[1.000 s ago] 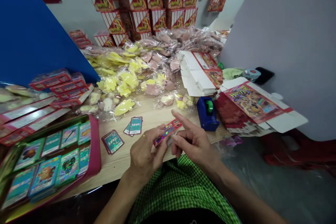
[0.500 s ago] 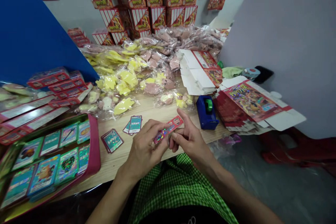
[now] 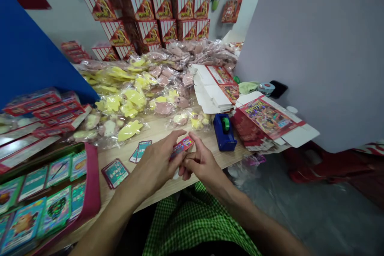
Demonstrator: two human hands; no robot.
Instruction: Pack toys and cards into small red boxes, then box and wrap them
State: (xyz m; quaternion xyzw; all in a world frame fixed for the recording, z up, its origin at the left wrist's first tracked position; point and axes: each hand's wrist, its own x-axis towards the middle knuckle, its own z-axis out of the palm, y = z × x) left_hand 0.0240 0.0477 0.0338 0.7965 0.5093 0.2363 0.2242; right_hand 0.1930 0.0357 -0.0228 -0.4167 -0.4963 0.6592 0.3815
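I see my left hand (image 3: 157, 164) and my right hand (image 3: 204, 164), fingers closed narrow on a long red shiny card strip (image 3: 181, 147); its long axis slants, upper end pointing forward to the right.

Card strip (image 3: 181, 147) red, holographic; tape dispenser (image 3: 222, 133) blue; garment (image 3: 195, 224) green-checked; tray rim (image 3: 92, 180) magenta.

A green checked garment (image 3: 195, 220) over the lap; bare forearms (image 3: 111, 204)
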